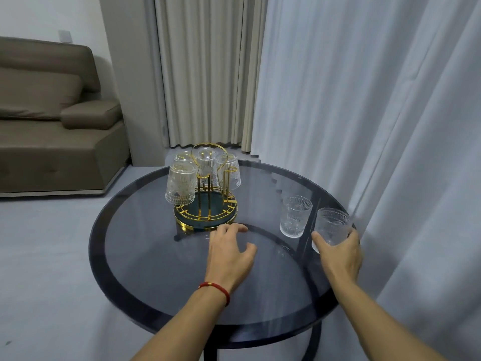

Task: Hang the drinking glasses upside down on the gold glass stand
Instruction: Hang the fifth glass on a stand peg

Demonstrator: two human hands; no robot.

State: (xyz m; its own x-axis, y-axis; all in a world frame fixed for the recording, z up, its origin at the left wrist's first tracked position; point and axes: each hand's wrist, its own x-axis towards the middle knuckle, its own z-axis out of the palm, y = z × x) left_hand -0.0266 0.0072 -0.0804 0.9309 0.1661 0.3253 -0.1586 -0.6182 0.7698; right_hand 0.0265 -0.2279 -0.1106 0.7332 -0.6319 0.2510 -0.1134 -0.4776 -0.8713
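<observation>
The gold glass stand (205,212) sits on the far left part of a round dark glass table (145,256). Several clear ribbed glasses hang upside down on its prongs; the nearest one (181,187) is at the front left. One free prong (226,183) shows at the right. Two glasses stand upright at the table's right edge. My right hand (339,252) is wrapped around the nearer glass (331,226). The other upright glass (295,216) stands just left of it. My left hand (230,252) hovers with fingers spread, just in front of the stand's base, holding nothing.
Pale curtains (364,113) hang right behind the table's right edge, close to the gripped glass. A brown sofa (52,121) stands at the far left across grey floor.
</observation>
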